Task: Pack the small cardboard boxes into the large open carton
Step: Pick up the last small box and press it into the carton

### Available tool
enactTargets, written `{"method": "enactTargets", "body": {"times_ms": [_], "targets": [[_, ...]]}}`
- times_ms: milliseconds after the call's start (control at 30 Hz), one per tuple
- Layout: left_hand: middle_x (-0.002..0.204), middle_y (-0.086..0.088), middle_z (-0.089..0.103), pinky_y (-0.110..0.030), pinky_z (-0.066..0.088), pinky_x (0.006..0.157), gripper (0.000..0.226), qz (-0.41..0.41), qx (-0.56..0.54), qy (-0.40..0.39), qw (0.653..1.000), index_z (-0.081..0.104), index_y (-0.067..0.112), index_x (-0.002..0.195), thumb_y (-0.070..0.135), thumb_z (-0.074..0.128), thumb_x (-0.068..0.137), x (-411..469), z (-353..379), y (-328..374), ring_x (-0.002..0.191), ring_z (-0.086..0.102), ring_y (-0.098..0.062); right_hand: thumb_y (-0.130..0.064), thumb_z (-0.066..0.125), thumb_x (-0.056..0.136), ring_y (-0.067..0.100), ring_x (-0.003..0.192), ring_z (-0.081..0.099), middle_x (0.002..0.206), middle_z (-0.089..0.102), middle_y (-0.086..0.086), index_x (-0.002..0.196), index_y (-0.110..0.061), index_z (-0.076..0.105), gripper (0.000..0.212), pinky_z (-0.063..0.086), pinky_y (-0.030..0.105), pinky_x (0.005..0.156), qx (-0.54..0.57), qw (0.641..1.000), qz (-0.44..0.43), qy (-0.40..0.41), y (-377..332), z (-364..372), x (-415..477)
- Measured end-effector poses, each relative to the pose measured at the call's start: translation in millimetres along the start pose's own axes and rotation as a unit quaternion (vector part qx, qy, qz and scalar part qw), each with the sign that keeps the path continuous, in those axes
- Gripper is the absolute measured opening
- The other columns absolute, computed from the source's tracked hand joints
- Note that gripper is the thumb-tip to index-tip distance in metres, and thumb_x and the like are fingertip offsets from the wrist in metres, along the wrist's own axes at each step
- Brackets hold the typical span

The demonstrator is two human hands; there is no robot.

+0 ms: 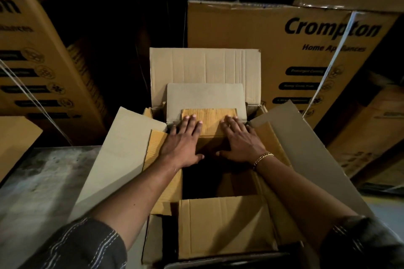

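Both my hands lie flat and spread, palms down, on the top of a small brown corrugated cardboard box [208,125] that sits at the far end inside the large open tan carton [284,135]. My left hand [182,142] covers its left half, my right hand [240,141] its right half, fingers stretched forward and thumbs turned in toward each other; neither hand pinches or curls around anything. A gold chain bracelet [263,157] rides on my right wrist.

A pale grey flap [204,96] stands up just behind the small box; I cannot tell whether it belongs to that box or to the carton's inner lining. The carton's four big flaps splay outward.

I judge the small box to be light and fairly stiff, but its top face would dent under hard pressure, so I would push near the edges and corners, where the walls back it up. The surface looks dry and matte, not slippery.

The space in front of the box is deep shadow; I cannot make out the carton floor or count what is already packed. Printed brown cartons [273,39] are stacked behind, some cut off by the frame.
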State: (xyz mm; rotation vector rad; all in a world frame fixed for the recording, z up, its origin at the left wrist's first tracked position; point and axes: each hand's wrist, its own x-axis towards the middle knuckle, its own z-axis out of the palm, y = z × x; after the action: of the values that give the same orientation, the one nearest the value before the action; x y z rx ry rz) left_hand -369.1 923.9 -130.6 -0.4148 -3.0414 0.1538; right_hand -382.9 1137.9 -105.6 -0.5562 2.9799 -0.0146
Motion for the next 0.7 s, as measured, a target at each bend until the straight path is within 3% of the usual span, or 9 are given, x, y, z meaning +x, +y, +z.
{"method": "enactTargets", "body": {"times_ms": [100,200,267,367,467,600,700], "targets": [[0.166,-0.01,-0.017,-0.057,0.01,0.122,0.109,0.009,0.009,0.007,1.0,-0.002,0.02,0.16,0.072,0.056,0.082,-6,-12,4,0.153,-0.011,-0.031,-0.064,0.066,0.083,0.029,0.156,0.003,0.17,0.005,0.004,0.161,-0.022,0.009,0.105,0.013,0.054,0.123,0.046,0.999,0.003,0.023,-7,-12,-16],[0.165,-0.012,-0.019,-0.058,0.001,0.121,0.107,0.002,-0.002,-0.023,1.0,0.001,0.022,0.16,0.077,0.05,0.082,-24,-26,13,0.153,-0.014,-0.032,-0.055,0.069,0.086,0.029,0.143,0.036,0.154,0.041,0.006,0.15,-0.024,0.038,0.077,0.036,0.046,0.113,0.046,0.999,-0.019,0.015,-13,-30,-40],[0.165,-0.011,-0.021,-0.057,-0.006,0.119,0.106,-0.007,-0.039,-0.093,0.995,0.007,0.025,0.159,0.083,0.046,0.08,-43,-37,20,0.152,-0.018,-0.032,-0.048,0.074,0.086,0.024,0.124,0.056,0.134,0.06,0.002,0.135,-0.024,0.055,0.058,0.049,0.037,0.1,0.113,0.989,-0.024,-0.091,-11,-39,-57],[0.167,-0.007,-0.012,-0.055,-0.015,0.117,0.105,-0.015,-0.078,-0.227,0.971,0.02,0.032,0.158,0.091,0.04,0.073,-76,-56,29,0.152,-0.018,-0.031,-0.041,0.073,0.088,0.02,0.116,0.058,0.134,0.061,-0.001,0.135,-0.026,0.06,0.051,0.052,0.037,0.098,0.131,0.953,-0.035,-0.271,-10,-48,-87],[0.168,-0.002,0.008,-0.054,-0.018,0.116,0.093,-0.013,-0.097,-0.314,0.944,0.033,0.035,0.153,0.09,0.028,0.079,-110,-75,42,0.153,-0.012,-0.028,-0.04,0.066,0.093,0.022,0.124,0.053,0.145,0.052,0.001,0.145,-0.023,0.051,0.057,0.048,0.039,0.103,0.126,0.946,-0.044,-0.297,-19,-61,-113],[0.166,0.002,0.02,-0.056,-0.009,0.118,0.076,-0.002,-0.135,-0.345,0.929,0.035,0.033,0.153,0.077,0.028,0.092,-147,-102,59,0.154,0.002,-0.028,-0.044,0.058,0.097,0.024,0.13,0.052,0.15,0.05,0.001,0.147,-0.023,0.049,0.055,0.044,0.041,0.108,0.117,0.938,-0.041,-0.323,-36,-66,-157],[0.161,-0.002,0.033,-0.036,0.018,0.114,0.051,0.054,-0.103,-0.375,0.92,0.041,0.023,0.151,0.044,0.039,0.104,-178,-119,81,0.148,0.027,-0.024,-0.043,0.053,0.099,0.022,0.109,0.06,0.137,0.062,0.013,0.134,-0.013,0.062,0.046,0.048,0.038,0.094,0.166,0.929,-0.026,-0.329,-52,-52,-191]]}}
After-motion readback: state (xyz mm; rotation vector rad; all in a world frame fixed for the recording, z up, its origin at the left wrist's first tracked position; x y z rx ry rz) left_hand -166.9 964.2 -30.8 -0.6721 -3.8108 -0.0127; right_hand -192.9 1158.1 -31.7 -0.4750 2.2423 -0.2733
